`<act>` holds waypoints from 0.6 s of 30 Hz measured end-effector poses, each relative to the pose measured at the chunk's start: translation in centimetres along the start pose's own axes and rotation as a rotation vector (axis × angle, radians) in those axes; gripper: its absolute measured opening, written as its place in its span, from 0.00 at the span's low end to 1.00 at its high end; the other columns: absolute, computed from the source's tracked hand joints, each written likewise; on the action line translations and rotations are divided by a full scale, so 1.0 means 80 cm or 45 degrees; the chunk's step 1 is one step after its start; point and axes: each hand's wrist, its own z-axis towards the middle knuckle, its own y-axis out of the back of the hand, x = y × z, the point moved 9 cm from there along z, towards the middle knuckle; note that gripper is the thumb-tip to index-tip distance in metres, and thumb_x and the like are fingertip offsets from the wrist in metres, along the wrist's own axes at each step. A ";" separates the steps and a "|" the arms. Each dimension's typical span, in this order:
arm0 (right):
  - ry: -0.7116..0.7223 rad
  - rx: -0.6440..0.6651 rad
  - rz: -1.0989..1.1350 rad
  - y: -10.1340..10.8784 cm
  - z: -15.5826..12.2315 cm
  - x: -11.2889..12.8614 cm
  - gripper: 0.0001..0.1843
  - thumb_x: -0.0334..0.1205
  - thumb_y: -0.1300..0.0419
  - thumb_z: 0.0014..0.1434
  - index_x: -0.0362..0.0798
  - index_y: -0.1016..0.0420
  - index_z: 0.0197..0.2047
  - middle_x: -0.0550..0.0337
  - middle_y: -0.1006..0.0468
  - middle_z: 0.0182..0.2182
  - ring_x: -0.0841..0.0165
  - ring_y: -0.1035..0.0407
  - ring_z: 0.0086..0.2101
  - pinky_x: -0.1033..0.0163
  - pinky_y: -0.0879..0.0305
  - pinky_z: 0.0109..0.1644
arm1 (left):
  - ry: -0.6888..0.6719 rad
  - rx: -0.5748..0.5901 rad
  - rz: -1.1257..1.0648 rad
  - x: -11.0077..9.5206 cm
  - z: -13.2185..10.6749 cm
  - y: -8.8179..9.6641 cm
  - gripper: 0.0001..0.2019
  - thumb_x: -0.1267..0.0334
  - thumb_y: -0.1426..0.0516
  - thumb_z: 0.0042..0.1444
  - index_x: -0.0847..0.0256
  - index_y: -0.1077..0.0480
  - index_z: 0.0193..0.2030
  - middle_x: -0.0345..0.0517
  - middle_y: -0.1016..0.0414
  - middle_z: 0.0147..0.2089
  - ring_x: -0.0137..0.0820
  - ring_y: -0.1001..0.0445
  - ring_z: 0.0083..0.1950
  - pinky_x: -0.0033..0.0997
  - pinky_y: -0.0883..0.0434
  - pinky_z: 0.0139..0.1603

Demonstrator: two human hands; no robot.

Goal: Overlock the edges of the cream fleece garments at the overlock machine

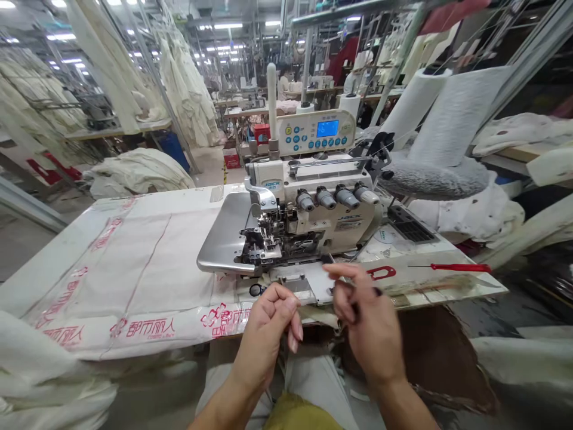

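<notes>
Overlock machine [313, 209] sits mid-surface [147, 251], just ahead of both hands. No fabric under its foot, so sewing looks not yet started. Left hand [268, 325] is loosely curled, nothing visible in it. Right hand [364, 322] is blurred, fingers pinched; can't tell if it's grasping anything. Red snips [381, 273] and screwdriver [461, 267] lie untouched.

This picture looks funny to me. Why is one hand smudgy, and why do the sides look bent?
Head view: the right hand is blurred, likely from moving, while the left hand and sewing machine look sharp; the wide lens bows the table toward the sides; ceiling lights glare white at the top.
</notes>
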 end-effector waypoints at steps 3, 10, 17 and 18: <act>-0.034 -0.198 0.145 0.037 0.003 -0.001 0.25 0.53 0.55 0.64 0.47 0.22 0.38 0.58 0.31 0.34 0.74 0.37 0.30 0.70 0.39 0.30 | -0.051 -0.140 -0.131 -0.002 0.002 0.011 0.13 0.55 0.44 0.58 0.62 0.40 0.32 0.34 0.33 0.20 0.16 0.43 0.16 0.15 0.45 0.19; -0.504 -0.291 0.631 0.015 -0.016 -0.043 0.28 0.67 0.38 0.43 0.47 0.23 0.28 0.59 0.25 0.27 0.70 0.27 0.25 0.69 0.29 0.26 | -0.123 -0.299 -0.405 -0.004 0.005 0.019 0.14 0.57 0.38 0.53 0.63 0.37 0.33 0.34 0.34 0.29 0.12 0.46 0.18 0.15 0.47 0.19; -0.637 -0.360 0.682 -0.025 -0.028 -0.055 0.18 0.40 0.25 0.33 0.46 0.24 0.28 0.61 0.23 0.29 0.68 0.24 0.29 0.70 0.26 0.32 | -0.137 -0.338 -0.465 -0.001 0.008 0.020 0.15 0.56 0.36 0.49 0.64 0.35 0.33 0.33 0.37 0.26 0.13 0.47 0.18 0.15 0.48 0.18; -0.630 -0.374 0.683 -0.026 -0.028 -0.055 0.18 0.40 0.25 0.33 0.46 0.25 0.29 0.61 0.23 0.29 0.68 0.25 0.28 0.69 0.26 0.32 | -0.141 -0.343 -0.450 -0.001 0.008 0.021 0.15 0.56 0.36 0.49 0.64 0.35 0.33 0.33 0.37 0.26 0.13 0.47 0.18 0.15 0.48 0.18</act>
